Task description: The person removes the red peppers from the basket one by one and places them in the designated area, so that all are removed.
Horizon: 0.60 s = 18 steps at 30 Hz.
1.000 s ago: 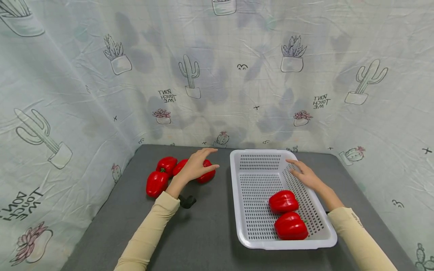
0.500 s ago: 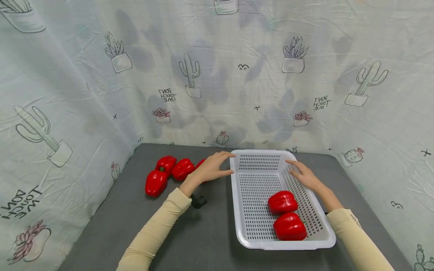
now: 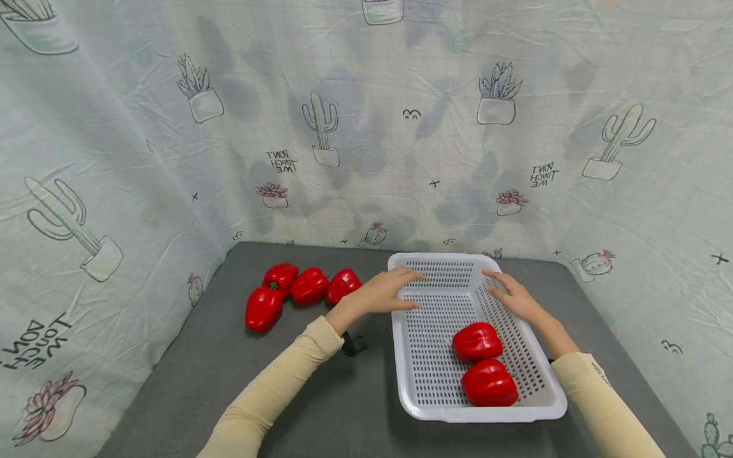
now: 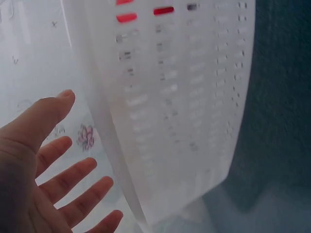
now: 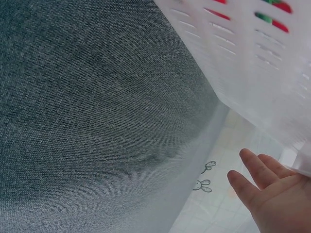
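A white plastic basket point(image 3: 403, 375) with slotted walls stands on the dark grey table. Inside it, toward its front right, lie two red bell peppers, one point(image 3: 478, 341) behind the other point(image 3: 490, 383). My left hand point(image 3: 385, 291) is over the basket's left rim with fingers spread and nothing in them; the left wrist view shows the fingers point(image 4: 80, 187) beside the outer wall. Over the right rim, my right hand point(image 3: 515, 296) holds nothing, its fingers extended toward the inside. In the right wrist view its fingers point(image 5: 257, 170) appear close by the basket wall.
Several more red bell peppers lie on the table's left: one point(image 3: 264, 310) in front, one point(image 3: 280, 278) behind it, another point(image 3: 310, 286) to the right, and one point(image 3: 343, 285) near my left wrist. A cactus-print curtain point(image 3: 366, 127) encloses the table's back and sides.
My left hand has moved right, from above the peppers to over the basket's left rim, uncovering the rightmost loose pepper. My right hand has stayed in place.
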Available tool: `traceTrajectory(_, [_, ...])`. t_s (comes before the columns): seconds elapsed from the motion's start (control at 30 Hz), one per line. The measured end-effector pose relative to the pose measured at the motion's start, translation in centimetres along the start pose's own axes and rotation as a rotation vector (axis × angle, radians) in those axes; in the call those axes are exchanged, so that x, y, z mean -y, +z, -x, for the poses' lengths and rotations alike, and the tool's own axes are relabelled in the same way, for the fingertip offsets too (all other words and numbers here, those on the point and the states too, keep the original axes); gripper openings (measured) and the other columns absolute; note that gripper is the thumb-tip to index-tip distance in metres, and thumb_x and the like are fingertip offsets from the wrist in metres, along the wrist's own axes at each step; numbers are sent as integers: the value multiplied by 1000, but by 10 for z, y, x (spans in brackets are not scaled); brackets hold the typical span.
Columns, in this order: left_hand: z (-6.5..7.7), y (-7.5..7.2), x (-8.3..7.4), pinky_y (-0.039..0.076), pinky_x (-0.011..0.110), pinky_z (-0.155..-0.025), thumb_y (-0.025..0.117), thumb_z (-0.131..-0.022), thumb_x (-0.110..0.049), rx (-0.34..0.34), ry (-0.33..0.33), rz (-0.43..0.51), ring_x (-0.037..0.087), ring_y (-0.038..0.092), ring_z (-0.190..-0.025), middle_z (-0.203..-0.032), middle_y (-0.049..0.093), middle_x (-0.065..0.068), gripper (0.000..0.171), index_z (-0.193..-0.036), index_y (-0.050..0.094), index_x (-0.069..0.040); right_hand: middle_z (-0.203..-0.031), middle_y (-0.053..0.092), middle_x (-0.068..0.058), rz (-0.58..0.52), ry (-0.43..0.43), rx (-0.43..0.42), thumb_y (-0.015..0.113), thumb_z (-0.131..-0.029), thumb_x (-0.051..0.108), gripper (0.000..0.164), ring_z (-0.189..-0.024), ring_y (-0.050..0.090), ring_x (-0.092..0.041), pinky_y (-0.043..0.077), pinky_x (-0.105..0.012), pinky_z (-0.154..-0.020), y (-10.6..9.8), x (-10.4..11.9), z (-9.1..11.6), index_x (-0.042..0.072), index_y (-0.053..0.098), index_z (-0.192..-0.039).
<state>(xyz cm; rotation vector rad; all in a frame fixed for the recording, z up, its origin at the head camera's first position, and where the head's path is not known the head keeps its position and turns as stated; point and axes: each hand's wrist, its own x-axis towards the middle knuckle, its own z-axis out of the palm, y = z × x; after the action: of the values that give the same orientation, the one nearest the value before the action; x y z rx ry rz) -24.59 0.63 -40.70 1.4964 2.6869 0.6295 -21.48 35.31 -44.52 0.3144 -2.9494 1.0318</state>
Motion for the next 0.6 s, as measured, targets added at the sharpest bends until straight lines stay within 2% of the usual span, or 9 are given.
traceTrajectory(0.1, [-6, 1, -8, 41, 32, -101, 62, -87, -40, 31, 30, 25, 14, 43, -126, -138, 46, 1, 58, -137, 45, -16, -139, 31, -28, -1, -2, -3, 45, -97, 24, 49, -114, 44, -45, 52, -49, -78, 0, 0, 0, 7, 34, -142])
traceTrajectory(0.3, [-20, 6, -20, 34, 27, -105, 63, -86, -41, 101, 91, 16, 11, 42, -126, -137, 47, -2, 60, -137, 44, -18, -137, 31, -29, -10, -7, -9, 46, -97, 23, 48, -109, 47, -45, 55, -40, -69, 1, 0, -1, 6, 35, -141])
traceTrajectory(0.6, [-37, 10, -38, 32, 24, -106, 62, -85, -46, 202, 147, 9, 8, 40, -128, -140, 45, -5, 63, -139, 42, -20, -140, 30, -29, 24, 2, -2, 45, -97, 23, 48, -118, 39, -47, 47, -57, -84, -1, -1, -3, 6, 35, -141])
